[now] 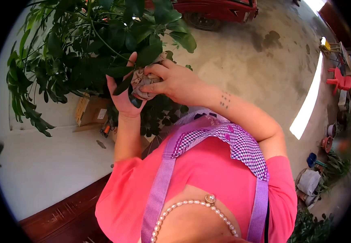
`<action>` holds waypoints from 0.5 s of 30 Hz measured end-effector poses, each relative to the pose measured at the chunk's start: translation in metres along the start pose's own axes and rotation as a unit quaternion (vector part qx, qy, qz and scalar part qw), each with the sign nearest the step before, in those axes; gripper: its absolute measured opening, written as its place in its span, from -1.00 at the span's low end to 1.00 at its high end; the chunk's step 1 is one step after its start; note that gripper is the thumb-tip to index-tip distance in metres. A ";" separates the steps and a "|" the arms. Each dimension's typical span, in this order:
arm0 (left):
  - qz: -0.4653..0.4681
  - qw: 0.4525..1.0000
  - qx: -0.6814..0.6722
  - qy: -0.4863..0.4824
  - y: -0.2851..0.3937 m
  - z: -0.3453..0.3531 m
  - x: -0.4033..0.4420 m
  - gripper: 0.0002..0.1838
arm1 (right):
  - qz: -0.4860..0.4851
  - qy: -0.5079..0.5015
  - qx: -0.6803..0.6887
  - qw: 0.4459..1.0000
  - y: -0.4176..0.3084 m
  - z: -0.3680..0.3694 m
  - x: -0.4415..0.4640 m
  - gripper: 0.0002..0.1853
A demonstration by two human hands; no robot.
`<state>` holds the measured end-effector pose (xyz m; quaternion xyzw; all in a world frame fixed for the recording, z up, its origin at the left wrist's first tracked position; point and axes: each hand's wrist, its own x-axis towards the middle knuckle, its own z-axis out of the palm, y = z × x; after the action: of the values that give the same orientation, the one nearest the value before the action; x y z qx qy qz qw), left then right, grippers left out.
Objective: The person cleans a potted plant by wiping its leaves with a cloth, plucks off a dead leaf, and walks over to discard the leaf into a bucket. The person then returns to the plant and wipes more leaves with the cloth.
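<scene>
A crumpled grey-beige cloth (144,84) is bunched in my right hand (180,83), with the thumb and fingers closed round it. The cloth presses against the dark green leaves of a large leafy plant (78,60). My left hand (123,99) is raised under those leaves, palm up, with its fingers apart. A leaf (123,86) lies across the left palm beside the cloth. Leaves and the cloth hide part of the left fingers.
A cardboard box (90,110) stands below the plant, near a white surface (58,162). A red vehicle (216,12) is at the back. On the right are a red chair (339,81), a blue dustpan-like object (312,160) and potted plants (337,172).
</scene>
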<state>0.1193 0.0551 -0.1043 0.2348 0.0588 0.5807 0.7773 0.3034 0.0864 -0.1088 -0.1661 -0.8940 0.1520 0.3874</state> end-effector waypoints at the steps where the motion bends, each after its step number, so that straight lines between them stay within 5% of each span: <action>1: 0.026 0.999 -0.024 0.032 -0.008 -0.004 0.000 -0.16 | -0.015 -0.031 0.013 0.999 0.007 -0.003 0.000 -0.53; 3: 0.076 0.992 -0.064 0.080 -0.021 -0.015 0.011 -0.17 | -0.076 -0.042 0.039 0.995 0.026 -0.006 0.002 -0.58; 11: 0.130 0.955 0.116 0.240 -0.018 -0.008 0.044 -0.04 | -0.238 -0.044 0.151 0.958 0.087 0.008 0.033 -0.67; 15: 0.188 0.970 0.114 0.105 -0.018 -0.010 0.041 -0.05 | -0.328 -0.065 0.248 0.909 0.119 0.019 0.046 -0.70</action>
<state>0.1442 0.0921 -0.1131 0.2663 0.1605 0.7271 0.6121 0.2812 0.2096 -0.1389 0.2478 -0.8547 0.2440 0.3855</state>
